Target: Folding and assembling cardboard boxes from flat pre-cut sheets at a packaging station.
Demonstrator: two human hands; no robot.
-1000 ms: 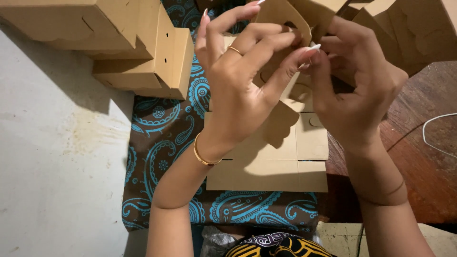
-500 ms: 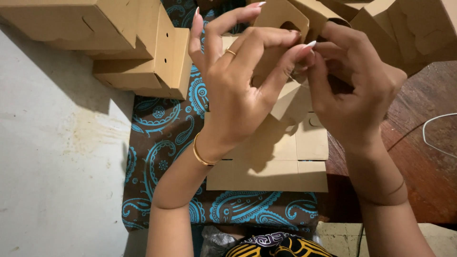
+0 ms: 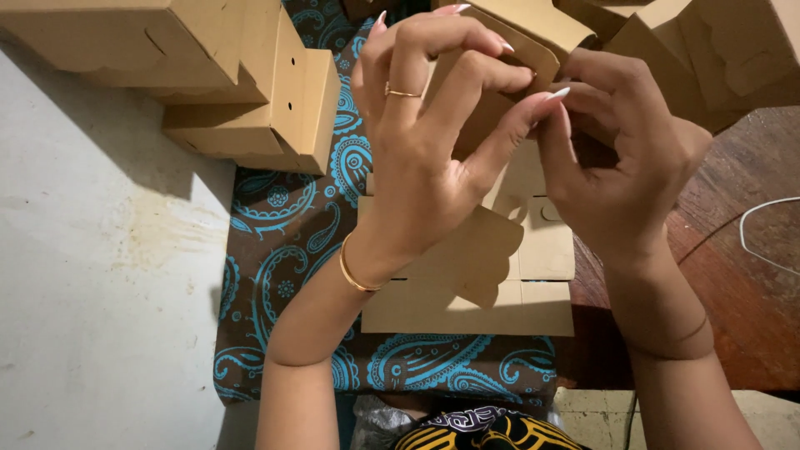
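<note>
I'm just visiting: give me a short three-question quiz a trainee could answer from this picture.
1. True or false: both hands grip the same cardboard piece.
2. Which hand wears the gold bangle? A) left hand B) right hand C) neither
3. Fill in: the flat box blank lies on a brown cloth patterned in ____.

Key: 1 true; 2 A; 3 blue paisley.
</note>
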